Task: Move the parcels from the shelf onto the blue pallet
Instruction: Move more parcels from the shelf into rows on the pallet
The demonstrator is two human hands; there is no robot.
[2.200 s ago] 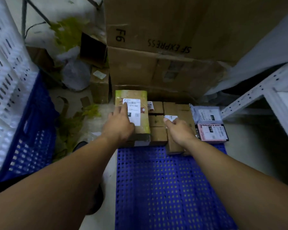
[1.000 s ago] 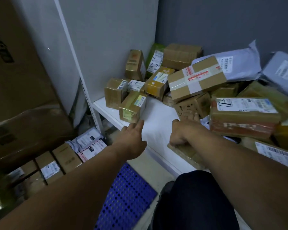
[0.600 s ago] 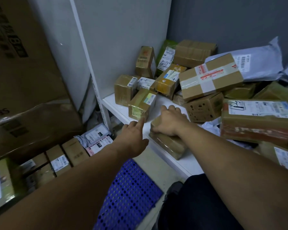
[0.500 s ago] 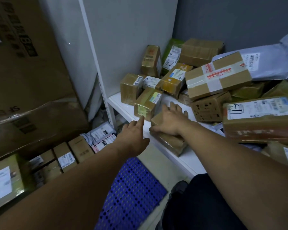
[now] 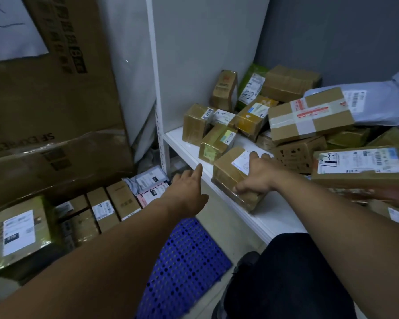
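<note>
Under the right hand [image 5: 256, 178], which grasps it from above, a taped brown parcel [image 5: 226, 173] lies lengthwise along the lip of the shelf [image 5: 270, 217], with the left hand [image 5: 187, 187], fingers loose and holding nothing, just beside its left end, and the blue pallet [image 5: 184, 268] below both forearms.

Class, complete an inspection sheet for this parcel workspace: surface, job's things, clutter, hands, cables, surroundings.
Surface: white shelf, front strip bare; blue pallet on the floor below.
Job's things: taped brown parcel at the shelf edge; parcel pile behind it; small boxes lie past the pallet.
Clutter: nothing seen beyond the parcels.
Hands: right hand grips the taped brown parcel; left hand open, holding nothing.
Cables: nothing seen.
Surroundings: large cardboard cartons at left; grey wall behind.
</note>
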